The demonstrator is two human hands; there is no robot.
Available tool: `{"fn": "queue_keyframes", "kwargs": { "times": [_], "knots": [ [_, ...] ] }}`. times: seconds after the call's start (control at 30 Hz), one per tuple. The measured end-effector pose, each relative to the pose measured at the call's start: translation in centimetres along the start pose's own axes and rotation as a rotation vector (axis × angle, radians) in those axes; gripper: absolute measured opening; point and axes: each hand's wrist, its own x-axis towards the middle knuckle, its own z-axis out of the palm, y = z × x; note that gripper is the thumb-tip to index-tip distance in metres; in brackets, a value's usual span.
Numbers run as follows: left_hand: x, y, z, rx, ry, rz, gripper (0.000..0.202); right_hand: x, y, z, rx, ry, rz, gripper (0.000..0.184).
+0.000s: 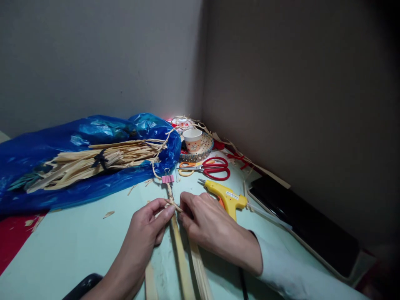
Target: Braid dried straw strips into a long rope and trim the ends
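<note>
A braid of pale dried-leaf strips (170, 192) runs toward me from a pink binder clip (168, 179) at the table's middle. My left hand (152, 221) pinches the braid's lower end between thumb and index finger. Close beside it, my right hand (203, 216) has its fingers closed on a thin twisted strip (176, 206) that crosses to the left fingertips. Loose flat strips (180, 258) hang down from the braid between and below my hands, toward the near edge. The right fingertips are partly hidden behind the knuckles.
A yellow glue gun (226, 196) lies right of my right hand, with red-handled scissors (215, 168) behind it. Farther back, a paper cup (193, 141) stands in a woven basket (204, 148). Bundled dried strips (81, 164) rest on a blue plastic bag (25, 146); a black phone-like slab (306, 225) lies right.
</note>
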Motion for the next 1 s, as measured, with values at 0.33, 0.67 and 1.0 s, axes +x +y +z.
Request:
{"fn": "queue_keyframes", "kwargs": {
  "times": [0.33,0.67,1.0],
  "knots": [
    [0.2,-0.2,-0.5,-0.136,0.028,-0.034,0.027,-0.3,0.2,-0.1,0.064,-0.023,-0.044,0.016],
    [0.6,-0.1,-0.4,-0.114,0.027,-0.017,0.028,0.0,-0.1,-0.2,0.112,0.04,-0.026,0.026],
    [0.6,-0.4,0.2,-0.023,0.101,0.009,0.021,-0.8,-1.4,1.1,-0.226,0.177,-0.262,0.015]
  ]
}}
